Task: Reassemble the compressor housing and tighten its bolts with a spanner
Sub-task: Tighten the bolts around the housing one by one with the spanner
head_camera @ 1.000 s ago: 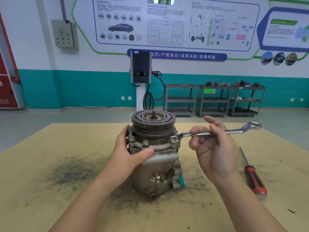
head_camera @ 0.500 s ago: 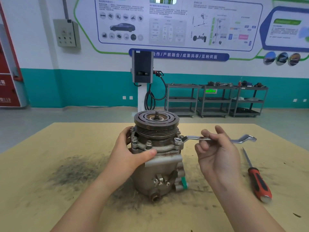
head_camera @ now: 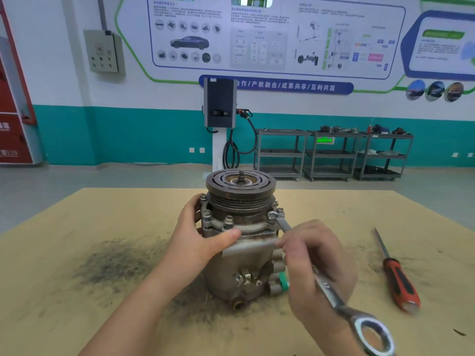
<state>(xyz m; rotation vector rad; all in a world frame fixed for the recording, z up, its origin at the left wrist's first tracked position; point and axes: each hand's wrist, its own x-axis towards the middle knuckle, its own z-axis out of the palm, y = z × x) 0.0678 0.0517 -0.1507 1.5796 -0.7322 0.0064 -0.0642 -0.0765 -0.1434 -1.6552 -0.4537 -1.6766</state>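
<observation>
The grey metal compressor (head_camera: 241, 265) stands upright in the middle of the table, its grooved pulley and clutch plate on top. My left hand (head_camera: 198, 237) grips the housing flange from the left, thumb pressed across the front. A silver combination spanner (head_camera: 331, 294) sits with its open end on a flange bolt (head_camera: 273, 215) at the right of the housing. Its handle points toward me, the ring end low at the right. My right hand (head_camera: 318, 265) holds the spanner's shank, fingers curled round it.
A red-and-black screwdriver (head_camera: 395, 276) lies on the table to the right. The tan tabletop (head_camera: 77, 227) has a dark dirt patch at the left. Grey shelf trolleys (head_camera: 334, 155) and a charging post (head_camera: 221, 119) stand by the far wall.
My right hand has swung the spanner handle from pointing right to pointing toward me, turning about the bolt. My left hand has kept its grip on the housing.
</observation>
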